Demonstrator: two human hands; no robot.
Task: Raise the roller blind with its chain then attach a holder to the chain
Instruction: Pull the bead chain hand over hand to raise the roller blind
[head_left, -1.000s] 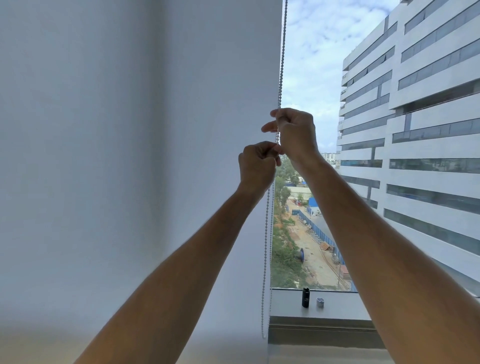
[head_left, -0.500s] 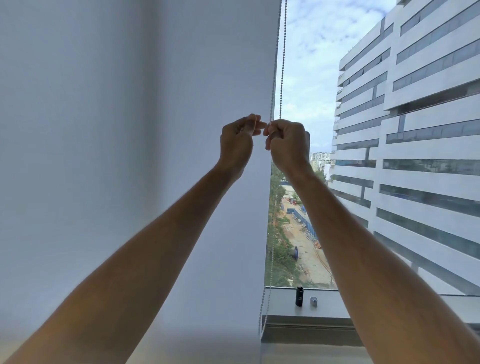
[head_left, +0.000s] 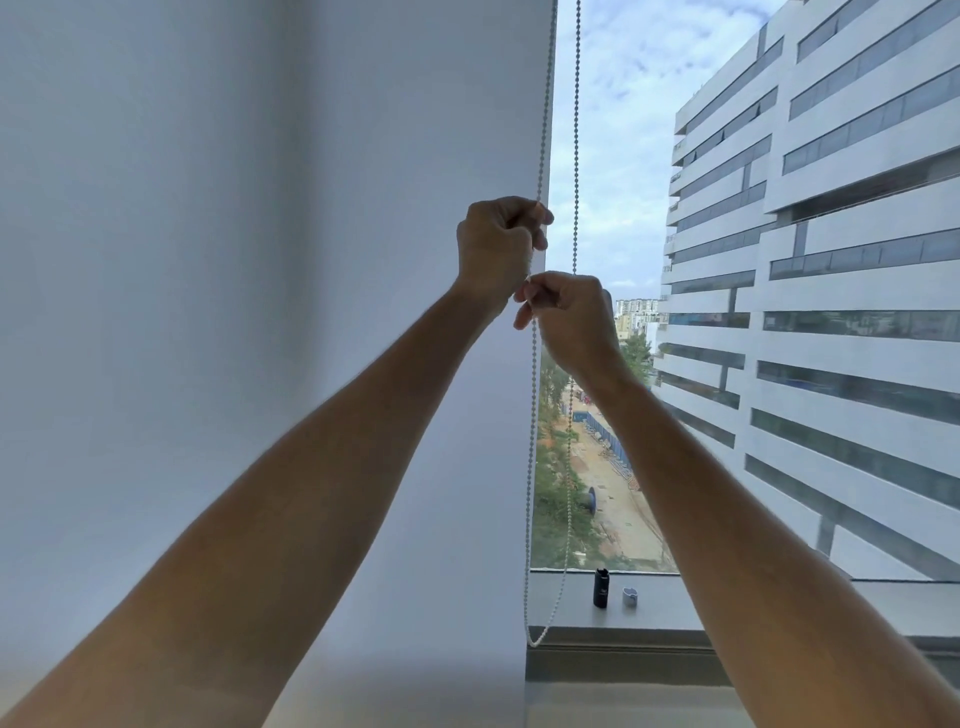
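A white roller blind (head_left: 260, 260) covers the left part of the window down past the sill. Its white bead chain (head_left: 575, 156) hangs as a loop at the blind's right edge, with the bottom of the loop just above the sill. My left hand (head_left: 496, 249) is closed on the left strand, higher up. My right hand (head_left: 569, 319) pinches the same left strand just below it. The right strand runs free behind my right hand. A small black cylinder (head_left: 601, 588) and a small grey piece (head_left: 629, 596) stand on the sill.
The grey window sill (head_left: 779, 603) runs along the bottom right, with a frame rail below it. Through the glass I see a large white office building (head_left: 831, 260), sky, trees and a dirt road far below.
My left hand has climbed up the left strand and my right hand has dropped below it; one second ago the right hand was the higher one. The view has tilted slightly.
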